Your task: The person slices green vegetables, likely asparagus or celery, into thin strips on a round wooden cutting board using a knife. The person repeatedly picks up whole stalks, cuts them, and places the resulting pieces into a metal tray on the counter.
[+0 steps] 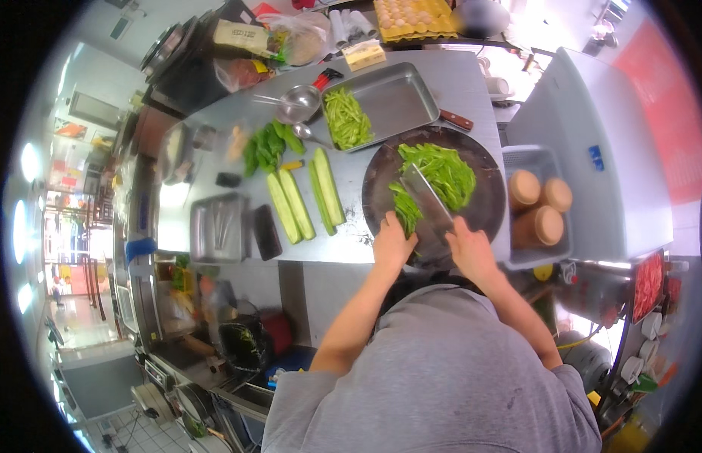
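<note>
On a round dark chopping board (379, 170) lies a heap of sliced green peppers (444, 172). My right hand (470, 243) grips a cleaver (427, 195), its broad blade between the heap and a smaller bunch of green strips (406, 209). My left hand (393, 240) rests on the near end of that bunch, fingers bent over it. Left of the board lie halved, pale green cucumber-like vegetables (291, 206), with whole green peppers (268, 148) behind them. A metal tray (393, 93) behind the board holds pale green strips (346, 119) at its left end.
A wooden-handled knife (456, 119) lies by the tray's right corner. Left of it are a metal bowl (298, 105) and a spoon (305, 133). A dark phone-like slab (267, 232) and an empty metal tray (217, 226) sit left. A grey basket (535, 255) with lidded jars stands right.
</note>
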Tool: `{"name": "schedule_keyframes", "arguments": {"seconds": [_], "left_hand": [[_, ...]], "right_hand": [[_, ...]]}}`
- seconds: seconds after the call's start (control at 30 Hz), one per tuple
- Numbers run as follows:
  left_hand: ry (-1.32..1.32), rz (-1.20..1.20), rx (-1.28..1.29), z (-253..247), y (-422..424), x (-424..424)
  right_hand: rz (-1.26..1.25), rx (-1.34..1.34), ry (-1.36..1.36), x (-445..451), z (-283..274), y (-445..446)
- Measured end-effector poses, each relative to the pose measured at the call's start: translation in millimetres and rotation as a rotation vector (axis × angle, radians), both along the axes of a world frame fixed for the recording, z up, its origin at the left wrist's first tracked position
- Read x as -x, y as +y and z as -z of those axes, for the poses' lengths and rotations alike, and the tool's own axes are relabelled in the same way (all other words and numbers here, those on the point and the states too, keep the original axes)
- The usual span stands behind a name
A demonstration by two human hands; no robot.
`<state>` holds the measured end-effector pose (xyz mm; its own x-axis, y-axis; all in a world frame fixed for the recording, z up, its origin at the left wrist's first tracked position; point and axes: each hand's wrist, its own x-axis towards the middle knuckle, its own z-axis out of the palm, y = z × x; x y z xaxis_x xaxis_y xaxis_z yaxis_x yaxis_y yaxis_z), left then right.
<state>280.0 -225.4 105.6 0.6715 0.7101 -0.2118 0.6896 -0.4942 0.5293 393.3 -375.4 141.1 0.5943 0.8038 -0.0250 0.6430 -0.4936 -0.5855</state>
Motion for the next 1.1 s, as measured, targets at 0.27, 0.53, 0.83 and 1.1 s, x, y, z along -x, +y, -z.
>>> {"name": "schedule_keyframes", "arguments": {"seconds": [0.27, 0.53, 0.83, 1.1], "left_hand": [[-0.138, -0.151, 0.004, 20, 15, 34], [0.000, -0.165, -0.062, 4, 15, 22], [0.055, -0.218, -0.107, 7, 37, 7], [-0.102, -0.359, 0.101, 24, 69, 60]], "right_hand": [[-0.174, 0.082, -0.057, 14, 10, 23], [-0.142, 0.203, -0.218, -4, 15, 17], [-0.115, 0.169, -0.245, -18, 1, 17], [-0.468, 0.084, -0.074, -5, 7, -19]]}}
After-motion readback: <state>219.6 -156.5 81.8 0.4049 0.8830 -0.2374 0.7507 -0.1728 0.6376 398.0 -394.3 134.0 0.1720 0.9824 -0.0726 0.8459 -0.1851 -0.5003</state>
